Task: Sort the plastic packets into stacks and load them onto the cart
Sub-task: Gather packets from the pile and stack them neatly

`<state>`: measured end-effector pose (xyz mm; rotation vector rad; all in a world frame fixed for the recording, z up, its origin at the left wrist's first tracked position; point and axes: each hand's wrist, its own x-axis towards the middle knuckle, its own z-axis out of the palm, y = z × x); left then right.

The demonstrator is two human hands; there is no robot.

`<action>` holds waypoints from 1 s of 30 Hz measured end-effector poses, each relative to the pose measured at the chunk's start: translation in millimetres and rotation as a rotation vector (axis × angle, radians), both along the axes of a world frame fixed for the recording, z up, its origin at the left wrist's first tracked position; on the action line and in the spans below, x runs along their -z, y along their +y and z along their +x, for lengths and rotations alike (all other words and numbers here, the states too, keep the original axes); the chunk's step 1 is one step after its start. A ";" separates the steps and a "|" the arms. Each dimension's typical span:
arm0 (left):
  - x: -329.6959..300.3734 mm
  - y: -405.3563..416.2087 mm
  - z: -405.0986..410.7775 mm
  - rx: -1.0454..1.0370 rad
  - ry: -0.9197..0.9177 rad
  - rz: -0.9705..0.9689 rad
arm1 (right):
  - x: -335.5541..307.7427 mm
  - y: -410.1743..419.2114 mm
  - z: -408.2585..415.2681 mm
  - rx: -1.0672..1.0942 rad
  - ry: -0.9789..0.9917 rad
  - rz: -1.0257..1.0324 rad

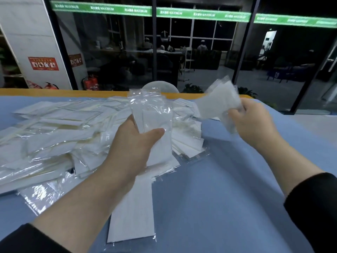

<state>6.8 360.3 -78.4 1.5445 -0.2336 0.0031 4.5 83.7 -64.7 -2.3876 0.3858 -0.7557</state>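
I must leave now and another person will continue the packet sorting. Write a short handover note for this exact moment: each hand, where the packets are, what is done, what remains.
Left hand: holds a bunch of packets upright above the pile, thumb across the front.
Right hand: its grip is on a second, blurred bunch, lifted over the table's right part.
Loose pile: spread unsorted on the blue table, left and centre.
One packet lies alone near the front edge.
Done: only the two bunches in hand are gathered; no finished stack is visible.
Left: sort the pile into stacks and load the cart, which is not in view.
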 end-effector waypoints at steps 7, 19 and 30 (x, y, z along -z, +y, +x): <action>-3.7 -1.7 1.5 -0.017 0.135 -0.222 | -15.2 59.8 -19.6 -0.465 -0.206 0.671; -5.5 -7.1 -4.9 0.070 0.183 -0.344 | 10.9 102.9 -12.7 -0.425 -0.044 0.468; -1.2 3.0 8.7 -0.161 0.184 -0.408 | -3.4 102.0 -23.9 -0.479 -0.043 0.436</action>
